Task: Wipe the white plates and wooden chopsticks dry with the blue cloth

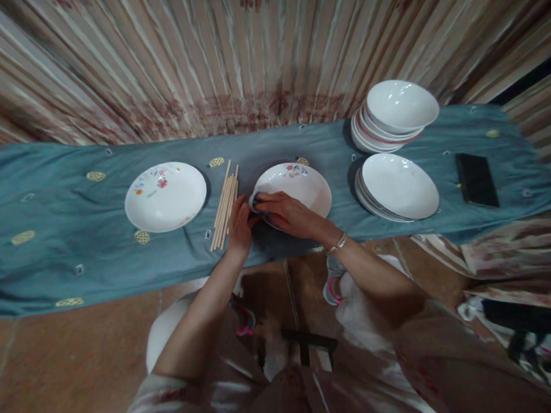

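A white flower-patterned plate (pixel 310 191) is in front of me at the middle of the table. My left hand (pixel 240 224) is closed at the plate's left rim, fingers bent round the edge. My right hand (pixel 288 213) reaches over the plate, its fingers closed on a small grey-white cloth (pixel 255 200) pressed at that same rim. The cloth is mostly hidden by the fingers. Just left of my left hand lies a bundle of wooden chopsticks (pixel 224 207). Farther left, a second flower-patterned plate (pixel 166 198) lies face up.
A stack of white plates (pixel 399 188) stands to the right, with a stack of bowls (pixel 403 106) behind it. A dark flat object (pixel 476 180) lies near the right end. The table has a blue-green cloth (pixel 100 256); a pleated curtain (pixel 265 56) hangs behind.
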`<action>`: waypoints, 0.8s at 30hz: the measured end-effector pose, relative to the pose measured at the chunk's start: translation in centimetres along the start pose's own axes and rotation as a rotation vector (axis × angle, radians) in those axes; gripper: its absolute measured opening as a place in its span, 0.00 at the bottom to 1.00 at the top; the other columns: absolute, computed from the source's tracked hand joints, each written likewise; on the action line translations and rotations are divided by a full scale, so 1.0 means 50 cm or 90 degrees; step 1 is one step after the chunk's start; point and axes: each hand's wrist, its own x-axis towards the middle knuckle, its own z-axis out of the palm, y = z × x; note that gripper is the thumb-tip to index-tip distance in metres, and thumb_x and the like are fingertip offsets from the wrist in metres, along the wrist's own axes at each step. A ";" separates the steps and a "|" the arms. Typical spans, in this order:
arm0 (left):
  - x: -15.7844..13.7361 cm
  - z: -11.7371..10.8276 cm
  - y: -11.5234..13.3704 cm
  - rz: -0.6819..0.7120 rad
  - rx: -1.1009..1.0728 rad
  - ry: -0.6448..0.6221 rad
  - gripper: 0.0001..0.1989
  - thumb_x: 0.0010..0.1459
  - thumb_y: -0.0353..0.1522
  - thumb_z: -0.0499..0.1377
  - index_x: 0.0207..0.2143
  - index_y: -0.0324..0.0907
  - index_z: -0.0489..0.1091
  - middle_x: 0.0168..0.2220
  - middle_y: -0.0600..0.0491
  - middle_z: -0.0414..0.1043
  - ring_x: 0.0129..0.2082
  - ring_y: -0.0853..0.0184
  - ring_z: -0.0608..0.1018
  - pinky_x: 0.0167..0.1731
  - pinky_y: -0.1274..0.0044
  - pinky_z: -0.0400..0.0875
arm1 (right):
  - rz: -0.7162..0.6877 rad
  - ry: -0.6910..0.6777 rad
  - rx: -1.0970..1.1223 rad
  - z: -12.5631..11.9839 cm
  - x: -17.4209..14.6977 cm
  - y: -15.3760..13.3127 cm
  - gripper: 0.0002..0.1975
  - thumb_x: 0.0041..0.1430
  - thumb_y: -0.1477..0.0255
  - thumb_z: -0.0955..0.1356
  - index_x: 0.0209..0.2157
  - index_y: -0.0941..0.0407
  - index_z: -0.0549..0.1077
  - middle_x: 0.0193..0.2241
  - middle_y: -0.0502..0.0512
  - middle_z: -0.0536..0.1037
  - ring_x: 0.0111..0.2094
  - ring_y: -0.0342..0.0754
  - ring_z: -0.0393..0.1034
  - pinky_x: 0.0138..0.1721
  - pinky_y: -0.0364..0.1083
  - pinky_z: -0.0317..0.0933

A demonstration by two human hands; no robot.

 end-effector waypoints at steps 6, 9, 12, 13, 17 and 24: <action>-0.006 0.013 0.020 -0.099 -0.031 0.023 0.21 0.63 0.45 0.52 0.50 0.42 0.68 0.44 0.44 0.75 0.44 0.58 0.77 0.38 0.68 0.76 | 0.006 -0.018 0.027 -0.018 -0.045 -0.020 0.19 0.58 0.83 0.63 0.46 0.55 0.78 0.50 0.57 0.77 0.51 0.50 0.71 0.56 0.52 0.63; -0.006 0.013 0.025 -0.077 -0.046 -0.015 0.17 0.59 0.42 0.57 0.47 0.42 0.70 0.44 0.46 0.76 0.43 0.60 0.78 0.40 0.69 0.76 | 0.002 -0.027 0.029 -0.030 -0.067 -0.023 0.19 0.57 0.84 0.64 0.44 0.53 0.79 0.47 0.53 0.79 0.50 0.49 0.72 0.56 0.51 0.64; -0.004 0.011 0.025 -0.036 -0.048 -0.047 0.17 0.54 0.36 0.61 0.46 0.42 0.70 0.46 0.47 0.76 0.46 0.60 0.77 0.46 0.67 0.73 | 0.007 -0.038 0.019 -0.045 -0.086 -0.028 0.17 0.56 0.84 0.65 0.41 0.54 0.80 0.47 0.53 0.80 0.51 0.50 0.72 0.56 0.52 0.64; -0.003 0.011 0.024 -0.026 -0.048 -0.053 0.18 0.52 0.35 0.62 0.46 0.42 0.70 0.46 0.47 0.77 0.47 0.60 0.77 0.48 0.67 0.72 | 0.009 -0.044 0.016 -0.050 -0.091 -0.030 0.16 0.56 0.84 0.65 0.40 0.54 0.80 0.47 0.54 0.80 0.51 0.50 0.72 0.56 0.52 0.64; 0.000 0.009 0.022 -0.014 -0.052 -0.065 0.18 0.51 0.34 0.62 0.46 0.42 0.70 0.47 0.47 0.77 0.50 0.59 0.77 0.51 0.65 0.71 | 0.009 -0.058 0.025 -0.069 -0.110 -0.033 0.15 0.56 0.85 0.64 0.36 0.55 0.80 0.43 0.54 0.82 0.46 0.49 0.75 0.55 0.52 0.64; 0.001 0.005 0.024 -0.004 -0.060 -0.079 0.19 0.51 0.35 0.64 0.46 0.42 0.70 0.47 0.46 0.77 0.50 0.59 0.77 0.52 0.66 0.71 | 0.005 -0.034 0.047 -0.092 -0.155 -0.006 0.14 0.56 0.83 0.64 0.33 0.54 0.79 0.39 0.53 0.82 0.44 0.48 0.76 0.55 0.51 0.64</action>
